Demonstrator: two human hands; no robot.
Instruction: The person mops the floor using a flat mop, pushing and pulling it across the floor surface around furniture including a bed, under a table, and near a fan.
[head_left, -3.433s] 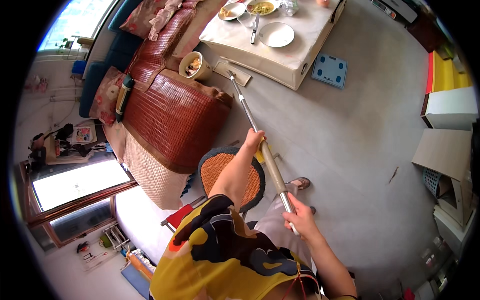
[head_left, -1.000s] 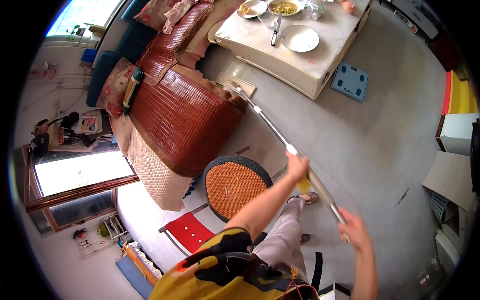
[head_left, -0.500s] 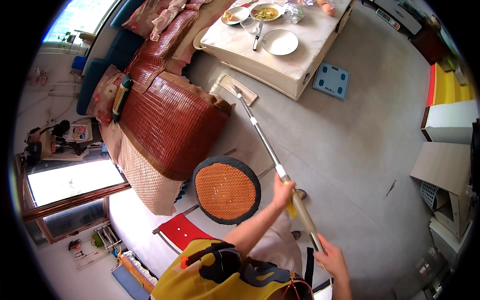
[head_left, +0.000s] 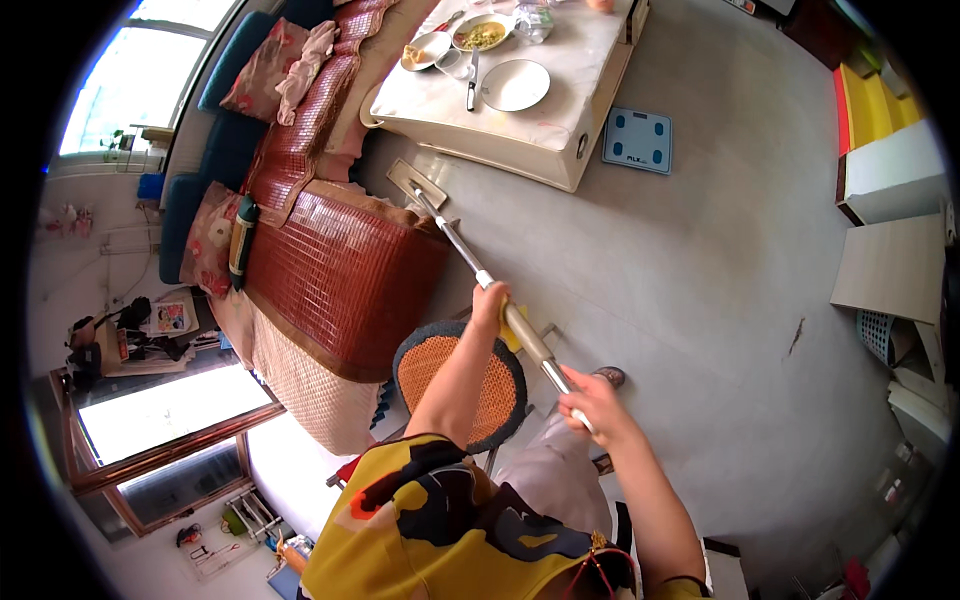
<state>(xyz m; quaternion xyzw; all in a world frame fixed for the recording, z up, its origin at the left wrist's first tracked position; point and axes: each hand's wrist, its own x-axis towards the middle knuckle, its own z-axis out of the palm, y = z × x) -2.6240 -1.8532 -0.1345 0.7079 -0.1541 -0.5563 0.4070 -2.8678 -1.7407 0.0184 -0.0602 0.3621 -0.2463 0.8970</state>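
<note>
A flat mop [head_left: 458, 243] with a metal pole runs slantwise across the middle. Its pale rectangular head lies on the floor, between the sofa [head_left: 330, 265] with red slatted mats and the low marble-topped table [head_left: 440, 112]. My left hand [head_left: 489, 308] wraps round the pole just below its white joint. Lower down, near the end, my right hand [head_left: 597, 405] is closed on the pole too. A round stool [head_left: 462, 378] with an orange woven seat and dark rim stands beneath my left forearm, which partly hides it.
Plates of food, a white plate [head_left: 515, 86] and a knife [head_left: 472, 82] lie on the table. A light-blue bathroom scale [head_left: 637, 141] rests on the floor beside it. Cabinets [head_left: 888, 268] line the right side. My shoe [head_left: 609, 376] shows near the pole's lower part.
Both hands have pushed the mop forward and to the left, its head now nearer the sofa. My arms reach out farther, and the whole view has shifted a little.
</note>
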